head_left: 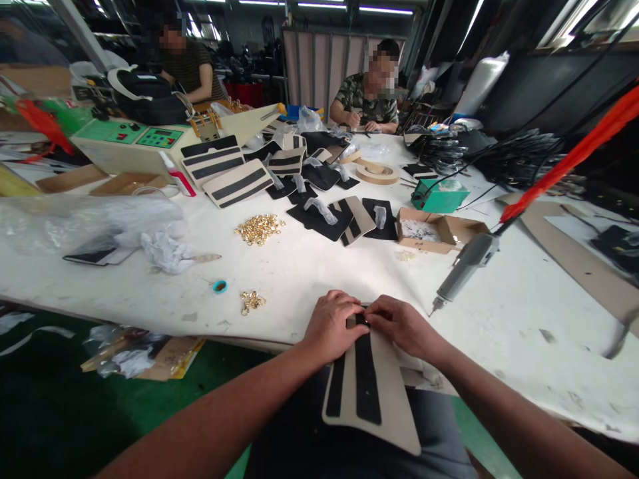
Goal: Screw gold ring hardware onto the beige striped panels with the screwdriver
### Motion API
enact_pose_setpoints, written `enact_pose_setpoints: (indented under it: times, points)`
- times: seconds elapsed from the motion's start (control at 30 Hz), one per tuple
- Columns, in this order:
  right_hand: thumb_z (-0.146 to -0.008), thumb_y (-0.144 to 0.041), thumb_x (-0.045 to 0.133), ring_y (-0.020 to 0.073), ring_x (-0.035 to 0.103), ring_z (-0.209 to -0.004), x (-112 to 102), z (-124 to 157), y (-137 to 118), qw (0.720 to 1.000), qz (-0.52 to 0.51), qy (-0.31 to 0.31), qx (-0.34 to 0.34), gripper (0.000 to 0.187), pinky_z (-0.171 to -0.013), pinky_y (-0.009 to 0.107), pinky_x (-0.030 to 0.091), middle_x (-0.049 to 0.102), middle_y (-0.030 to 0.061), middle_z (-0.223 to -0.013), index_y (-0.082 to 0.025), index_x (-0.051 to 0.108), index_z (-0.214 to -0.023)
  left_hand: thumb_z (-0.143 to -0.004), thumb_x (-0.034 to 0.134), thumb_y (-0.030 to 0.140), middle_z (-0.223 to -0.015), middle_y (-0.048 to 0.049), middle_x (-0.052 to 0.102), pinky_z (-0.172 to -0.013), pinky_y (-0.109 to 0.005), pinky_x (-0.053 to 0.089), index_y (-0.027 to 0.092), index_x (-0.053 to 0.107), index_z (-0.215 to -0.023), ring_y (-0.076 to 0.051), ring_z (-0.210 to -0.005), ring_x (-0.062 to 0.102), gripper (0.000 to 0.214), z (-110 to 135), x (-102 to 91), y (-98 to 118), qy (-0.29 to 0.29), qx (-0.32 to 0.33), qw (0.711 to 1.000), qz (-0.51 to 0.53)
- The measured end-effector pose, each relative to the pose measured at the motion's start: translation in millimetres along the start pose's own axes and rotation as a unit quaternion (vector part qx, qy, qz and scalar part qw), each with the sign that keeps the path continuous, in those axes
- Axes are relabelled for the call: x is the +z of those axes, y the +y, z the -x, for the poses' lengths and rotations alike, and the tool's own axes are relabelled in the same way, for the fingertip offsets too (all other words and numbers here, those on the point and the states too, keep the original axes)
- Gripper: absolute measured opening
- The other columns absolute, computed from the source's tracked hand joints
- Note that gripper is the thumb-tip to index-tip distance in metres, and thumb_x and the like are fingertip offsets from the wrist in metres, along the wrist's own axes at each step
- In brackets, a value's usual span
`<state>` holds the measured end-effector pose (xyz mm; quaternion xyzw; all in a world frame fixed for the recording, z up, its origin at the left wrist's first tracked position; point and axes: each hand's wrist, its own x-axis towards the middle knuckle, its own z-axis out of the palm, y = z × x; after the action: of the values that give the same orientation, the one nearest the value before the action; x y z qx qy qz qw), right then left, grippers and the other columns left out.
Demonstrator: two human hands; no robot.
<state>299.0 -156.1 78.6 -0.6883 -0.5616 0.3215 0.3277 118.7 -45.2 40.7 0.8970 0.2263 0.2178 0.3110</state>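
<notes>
Right now both your hands meet at the top end of a beige panel with two black stripes (pixel 369 392). Your left hand (pixel 333 327) is curled over its upper left corner, fingers closed down on the panel. Your right hand (pixel 399 324) pinches in from the right, fingertips together on a small dark piece at the panel's top edge; can't tell what that piece is. The two hands are touching or nearly so at the thumbs.

The panel sits tilted, top end resting on the near edge of the white bench (pixel 309 273), lower end hanging off over your lap.

Just right of your right hand a grey handheld power tool (pixel 464 269) lies on the bench, tip pointing toward you, with an orange cord (pixel 574 156) running up and away from it. Left of your left hand: a small cluster of gold rings (pixel 252 301), and a blue-rimmed ring (pixel 220 286) beside it. A bigger pile of gold hardware (pixel 259 228) sits further back, mid-bench.

Behind that, more striped panels (pixel 237 184) and black cut pieces (pixel 319 216) are spread out. An open cardboard box (pixel 439 229) and a green box (pixel 439 195) are right of them. A cream machine with a green control panel (pixel 134 143) is at far left, crumpled clear plastic (pixel 90 219) in front of it.

Two other people sit at the far side of the bench, one near the machine (pixel 192 66), one at centre back (pixel 369 100) with hands on the bench
</notes>
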Motion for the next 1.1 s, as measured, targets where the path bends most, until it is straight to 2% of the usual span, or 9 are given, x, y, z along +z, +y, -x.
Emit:
enact_pose_setpoints:
  times: [0.1,0.2,0.63,0.83,1.0,1.1]
  points:
    - [-0.099,-0.034,0.062,0.0174,0.063,-0.094,14.9,4.1,0.1,1.000,-0.006,0.018,-0.010,0.019,-0.088,0.030,0.045,0.068,0.0017,-0.097,-0.022,0.074,-0.090,-0.079,0.089,0.030,-0.119,0.0001,0.076,-0.103,-0.047,0.047,0.026,0.078,-0.105,-0.027,-0.122,0.058,0.029,-0.5,-0.6,1.3,0.002,0.003,1.000,-0.004]
    - [-0.099,-0.032,0.062,0.0175,0.063,-0.094,18.9,2.4,1.3,0.999,0.006,0.036,-0.011,0.017,-0.087,0.031,0.045,0.067,0.0021,-0.098,-0.022,0.074,-0.093,-0.079,0.089,0.029,-0.119,0.0003,0.076,-0.104,-0.045,0.047,0.026,0.078,-0.105,-0.026,-0.122,0.057,0.028,-1.0,0.1,1.2,0.006,0.006,1.000,-0.006]
    - [-0.091,-0.030,0.064,0.0188,0.066,-0.092,20.0,0.6,-3.5,0.997,0.021,0.051,0.061,0.014,-0.085,0.031,0.046,0.073,0.0017,-0.097,-0.022,0.075,-0.089,-0.080,0.088,0.031,-0.122,0.0001,0.076,-0.106,-0.046,0.047,0.026,0.077,-0.110,-0.027,-0.124,0.056,0.032,-0.6,1.2,0.9,0.000,0.004,1.000,-0.013]
    - [-0.085,-0.030,0.067,0.0168,0.061,-0.074,19.5,-6.2,-3.0,0.991,0.009,0.057,0.125,0.011,-0.070,0.029,0.043,0.072,-0.0008,-0.082,-0.021,0.073,-0.085,-0.080,0.088,0.031,-0.124,-0.0007,0.075,-0.107,-0.046,0.047,0.026,0.077,-0.112,-0.028,-0.125,0.056,0.034,-0.8,0.6,1.1,-0.001,-0.001,1.000,-0.011]
    - [-0.087,-0.032,0.066,0.0169,0.062,-0.077,13.7,-9.7,-4.2,0.992,0.008,0.024,0.125,0.015,-0.072,0.029,0.042,0.073,-0.0009,-0.080,-0.020,0.076,-0.087,-0.079,0.089,0.031,-0.124,-0.0021,0.075,-0.107,-0.047,0.047,0.025,0.077,-0.113,-0.029,-0.126,0.057,0.037,-0.4,0.9,0.3,-0.002,-0.001,1.000,-0.012]
    - [-0.089,-0.032,0.064,0.0171,0.064,-0.081,13.8,-6.1,-3.5,0.993,0.004,0.032,0.113,0.016,-0.075,0.029,0.042,0.073,-0.0012,-0.084,-0.020,0.075,-0.087,-0.079,0.089,0.031,-0.124,-0.0019,0.075,-0.107,-0.047,0.047,0.024,0.077,-0.113,-0.028,-0.125,0.057,0.037,-0.7,0.4,0.0,0.000,0.001,1.000,-0.011]
